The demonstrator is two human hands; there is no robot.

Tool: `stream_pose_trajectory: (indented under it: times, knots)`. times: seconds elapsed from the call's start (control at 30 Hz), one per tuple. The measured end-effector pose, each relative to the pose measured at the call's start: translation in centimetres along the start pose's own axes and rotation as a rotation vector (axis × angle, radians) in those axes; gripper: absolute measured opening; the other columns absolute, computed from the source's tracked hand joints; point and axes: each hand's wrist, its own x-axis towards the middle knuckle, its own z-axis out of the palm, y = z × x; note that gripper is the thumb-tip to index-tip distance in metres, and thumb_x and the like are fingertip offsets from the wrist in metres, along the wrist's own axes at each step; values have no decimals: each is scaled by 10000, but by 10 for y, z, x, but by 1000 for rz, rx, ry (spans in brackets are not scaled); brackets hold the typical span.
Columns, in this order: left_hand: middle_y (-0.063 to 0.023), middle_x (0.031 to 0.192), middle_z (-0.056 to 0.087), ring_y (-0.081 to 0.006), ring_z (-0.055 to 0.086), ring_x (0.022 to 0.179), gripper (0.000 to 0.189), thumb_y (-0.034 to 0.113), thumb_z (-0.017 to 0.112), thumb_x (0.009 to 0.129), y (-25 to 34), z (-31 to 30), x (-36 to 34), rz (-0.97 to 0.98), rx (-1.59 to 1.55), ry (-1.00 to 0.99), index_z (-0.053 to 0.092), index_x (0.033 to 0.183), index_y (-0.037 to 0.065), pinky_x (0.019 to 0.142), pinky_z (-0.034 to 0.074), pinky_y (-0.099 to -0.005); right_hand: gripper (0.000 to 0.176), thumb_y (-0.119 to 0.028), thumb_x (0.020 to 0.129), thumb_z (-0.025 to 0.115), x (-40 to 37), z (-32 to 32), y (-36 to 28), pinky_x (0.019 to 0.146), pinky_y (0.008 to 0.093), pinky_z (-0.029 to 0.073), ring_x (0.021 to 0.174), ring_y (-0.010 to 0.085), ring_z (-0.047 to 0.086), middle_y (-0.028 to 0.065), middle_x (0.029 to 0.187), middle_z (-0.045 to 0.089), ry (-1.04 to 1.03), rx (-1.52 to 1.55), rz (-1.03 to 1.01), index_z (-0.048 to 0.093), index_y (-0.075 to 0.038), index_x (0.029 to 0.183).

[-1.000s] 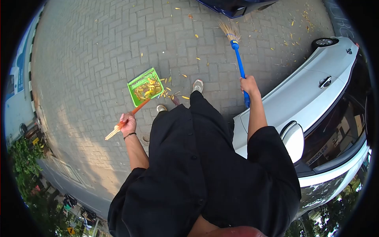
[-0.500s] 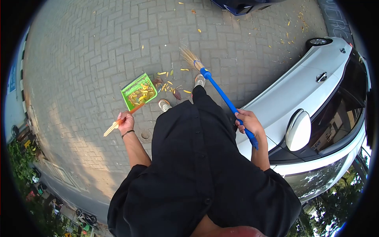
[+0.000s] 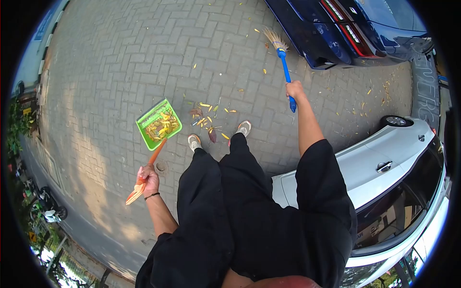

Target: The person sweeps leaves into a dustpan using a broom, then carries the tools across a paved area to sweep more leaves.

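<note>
My left hand [image 3: 148, 179] grips the orange handle of a green dustpan [image 3: 158, 124] that rests on the brick paving and holds several yellow leaves. My right hand [image 3: 295, 90] is stretched forward, shut on the blue handle of a broom [image 3: 285, 67]; its straw bristles touch the ground near the dark blue car. A small pile of yellow and brown leaves [image 3: 207, 120] lies between the dustpan and my shoes [image 3: 244, 128].
A dark blue car [image 3: 345, 29] is parked ahead at the right. A white car [image 3: 384, 177] stands close at my right side. Scattered leaves [image 3: 374, 96] dot the paving between the cars. A curb and parked motorbikes [image 3: 45, 201] line the left.
The broom has swung from in front of my feet out to the far right, my right arm now extended. The view has shifted, showing more of the blue car. The dustpan stays on the ground.
</note>
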Motion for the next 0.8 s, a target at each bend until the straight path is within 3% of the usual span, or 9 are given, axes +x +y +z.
stream_pose_trajectory:
  times: [0.07,0.13,0.23,0.3,0.33,0.47,0.57,0.7,0.8]
  knots:
    - [-29,595,383,-101,454,458,120,47,436,828,-18,-8,-18,24,-40,3,355,864,-35,392,376,-213,184,-88,753,439,44,7,9,499,375,474,520,262,598,159,601,589,-70,-195,0,549,59,756]
    - [-32,610,395,-96,467,464,203,34,443,818,-20,-14,-27,47,-11,7,334,941,-86,379,375,-211,201,-93,731,439,30,21,-3,552,378,488,578,279,619,174,640,604,-86,-202,67,556,67,763]
    - [-40,609,405,-99,459,459,161,21,454,804,-28,-17,-15,20,-86,65,353,900,-60,381,377,-211,245,-114,716,449,-19,40,14,614,377,494,661,295,637,195,703,620,-78,-281,80,563,79,814]
    - [-45,596,407,-117,453,455,87,4,462,787,-22,-19,3,-28,-99,96,376,785,-9,396,388,-223,257,-80,721,428,-68,51,45,635,380,491,677,306,632,195,707,617,-89,-271,97,550,95,863]
    - [-46,597,408,-122,451,455,92,3,462,785,-19,-17,13,-48,-97,117,376,753,5,401,392,-227,263,-85,760,425,-89,56,68,573,384,485,612,286,621,182,654,595,-136,-293,-30,534,94,920]
    - [-52,593,418,-134,441,462,143,7,460,787,11,-2,56,-113,-61,169,381,669,30,417,399,-237,253,-157,835,493,-226,52,58,402,331,412,424,163,504,90,578,517,-245,-6,160,539,29,1000]
    - [-60,581,417,-136,435,461,155,19,461,793,32,7,78,-135,-24,184,379,662,34,412,401,-230,246,-149,861,498,-301,39,36,366,270,368,393,104,428,20,561,461,-322,247,277,545,2,1049]
    - [-59,577,410,-135,426,456,139,21,454,805,57,29,91,-163,-1,182,378,689,26,402,400,-230,306,-152,864,505,-346,41,0,346,247,349,390,82,408,12,566,457,-325,413,286,531,-17,1138]
    - [-41,587,406,-119,426,462,109,-3,443,802,65,34,93,-189,8,170,362,734,23,410,403,-210,321,-159,866,505,-325,45,-23,345,251,348,391,79,405,5,568,455,-259,379,224,525,-23,1156]
